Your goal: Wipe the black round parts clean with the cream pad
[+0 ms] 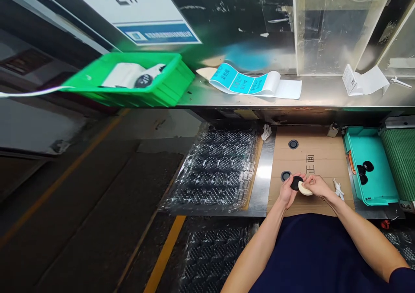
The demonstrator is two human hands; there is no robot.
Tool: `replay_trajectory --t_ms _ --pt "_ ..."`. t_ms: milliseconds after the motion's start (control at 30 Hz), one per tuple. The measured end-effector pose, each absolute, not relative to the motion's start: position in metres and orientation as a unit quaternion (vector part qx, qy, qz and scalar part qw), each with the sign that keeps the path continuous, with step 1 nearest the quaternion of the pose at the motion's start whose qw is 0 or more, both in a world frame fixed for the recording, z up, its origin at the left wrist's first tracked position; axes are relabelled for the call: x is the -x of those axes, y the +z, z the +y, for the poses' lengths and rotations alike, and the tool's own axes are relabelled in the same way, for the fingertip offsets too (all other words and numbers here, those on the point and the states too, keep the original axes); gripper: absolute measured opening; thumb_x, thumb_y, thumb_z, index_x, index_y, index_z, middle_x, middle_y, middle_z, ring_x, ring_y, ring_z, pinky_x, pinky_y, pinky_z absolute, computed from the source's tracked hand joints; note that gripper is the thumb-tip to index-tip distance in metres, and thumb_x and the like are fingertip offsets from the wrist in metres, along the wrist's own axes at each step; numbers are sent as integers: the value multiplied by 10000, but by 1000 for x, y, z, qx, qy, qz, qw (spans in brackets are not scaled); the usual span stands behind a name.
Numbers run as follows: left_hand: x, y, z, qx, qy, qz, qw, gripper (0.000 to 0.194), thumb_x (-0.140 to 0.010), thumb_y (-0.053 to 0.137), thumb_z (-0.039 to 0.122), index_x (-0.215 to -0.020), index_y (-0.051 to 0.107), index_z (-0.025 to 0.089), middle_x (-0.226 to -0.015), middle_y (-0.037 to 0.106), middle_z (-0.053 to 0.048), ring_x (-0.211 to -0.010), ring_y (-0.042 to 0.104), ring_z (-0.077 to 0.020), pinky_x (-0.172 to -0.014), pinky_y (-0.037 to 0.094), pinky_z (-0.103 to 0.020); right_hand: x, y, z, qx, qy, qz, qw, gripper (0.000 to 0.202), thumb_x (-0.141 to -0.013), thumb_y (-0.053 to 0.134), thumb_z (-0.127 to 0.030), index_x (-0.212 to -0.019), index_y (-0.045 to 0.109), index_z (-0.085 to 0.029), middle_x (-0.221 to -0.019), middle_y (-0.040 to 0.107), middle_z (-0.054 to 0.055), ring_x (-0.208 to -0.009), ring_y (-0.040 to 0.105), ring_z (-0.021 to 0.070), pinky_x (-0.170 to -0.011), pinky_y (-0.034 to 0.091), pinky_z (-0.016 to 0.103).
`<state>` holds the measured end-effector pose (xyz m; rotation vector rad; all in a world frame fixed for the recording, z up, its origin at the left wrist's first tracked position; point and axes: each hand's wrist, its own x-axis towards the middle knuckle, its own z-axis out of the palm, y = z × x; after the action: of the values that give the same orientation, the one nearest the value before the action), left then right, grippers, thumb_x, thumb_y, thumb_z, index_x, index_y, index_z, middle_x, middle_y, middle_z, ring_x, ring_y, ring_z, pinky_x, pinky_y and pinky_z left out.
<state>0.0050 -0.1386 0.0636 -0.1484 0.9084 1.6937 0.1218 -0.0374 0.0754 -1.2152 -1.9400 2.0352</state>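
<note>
My left hand [287, 192] is closed on a black round part [296, 183], held above the cardboard sheet [311, 137]. Pinched in my right hand [316, 186] is a cream-coloured round pad [305, 189], whose edge meets or overlaps the black part; whether they touch I cannot tell. Just behind my left hand a dark ring-shaped disc [285, 176] lies on the cardboard, and a similar disc [293, 144] rests farther back. A crumpled white scrap [338, 189] lies to the right of my right hand.
On the right stands a turquoise bin [372, 144] with several black round parts, beside a green conveyor belt [402, 154]. Clear plastic trays [217, 167] are at the left. A small bottle [333, 130] stands at the back. The shelf holds a green basket [162, 92] and blue labels [240, 83].
</note>
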Motion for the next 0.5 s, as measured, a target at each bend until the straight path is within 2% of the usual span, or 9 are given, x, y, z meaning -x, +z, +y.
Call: replay_trajectory --t_ms 100,233,367,500 --pt "-5 61 -136 92 721 384 570 365 -993 541 392 -1080 721 86 -1157 741 -190 -1214 651 -302 -1126 444 -471 -118 81 -40 394 601 -691 72 265 -790 653 -464 -809 541 -224 -678 624 -24 -594 552 141 -556 384 230" --pt "-1 59 -136 111 712 372 585 370 -1015 493 393 -1084 727 115 -1154 745 -157 -1154 672 -266 -1049 504 -418 -112 94 -46 359 465 -808 55 198 -914 550 -430 -902 575 -234 -736 661 -10 -640 590 160 -607 373 238" --pt "-6 55 -137 118 710 370 588 345 -1020 500 358 -1083 723 103 -1104 754 -138 -1054 697 -218 -972 531 -336 -107 103 -49 453 279 -846 18 289 -1031 403 -442 -1121 561 -218 -873 726 70 -741 655 210 -664 360 263" --pt "-9 52 -137 121 712 347 598 337 -997 547 371 -1101 719 100 -1124 745 -150 -1104 681 -242 -1014 510 -347 -104 107 -59 398 226 -887 -54 361 -1055 352 -474 -1223 534 -212 -922 740 105 -772 683 239 -702 377 285"
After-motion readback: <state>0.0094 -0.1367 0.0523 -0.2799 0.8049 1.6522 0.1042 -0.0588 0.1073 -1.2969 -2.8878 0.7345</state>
